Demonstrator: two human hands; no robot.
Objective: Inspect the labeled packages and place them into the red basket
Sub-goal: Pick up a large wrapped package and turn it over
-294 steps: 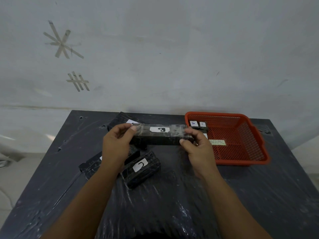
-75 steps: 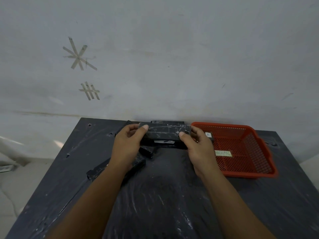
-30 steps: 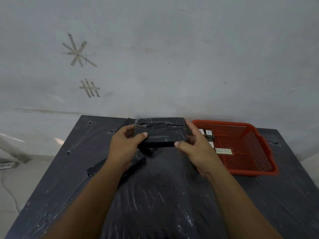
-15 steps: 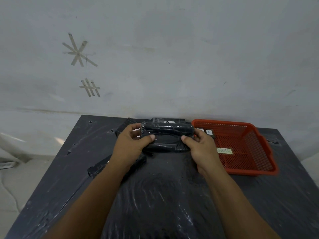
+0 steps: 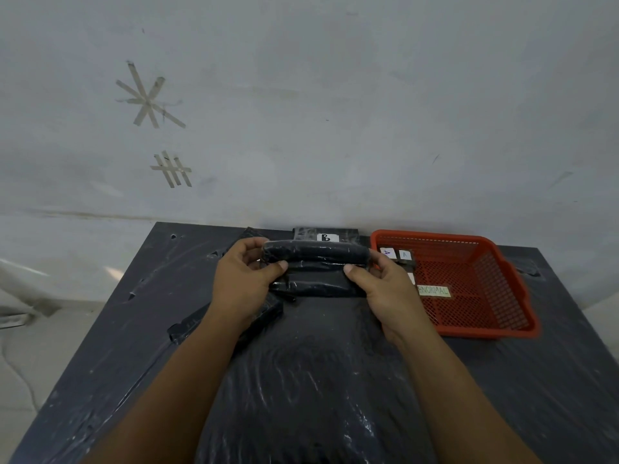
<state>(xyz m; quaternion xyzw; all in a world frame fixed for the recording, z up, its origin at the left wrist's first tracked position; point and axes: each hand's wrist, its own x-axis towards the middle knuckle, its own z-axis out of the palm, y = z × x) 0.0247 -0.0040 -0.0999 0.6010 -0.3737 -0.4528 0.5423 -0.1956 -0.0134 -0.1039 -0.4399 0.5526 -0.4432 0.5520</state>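
Counter, black-wrapped, nearest us. Our left hand and right hand pinch the ends of one black package, thumbs in front, fingers curled behind, held above the counter. Under the left fingers: further black packages. Right of the right fingers: red basket with labeled packages. Beyond the fingers: package labeled B.

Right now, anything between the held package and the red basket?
Nothing visible. Both the left hand and right hand hold the black package just left of the red basket, whose near-left rim is unobstructed; labeled packages sit in its far-left corner.
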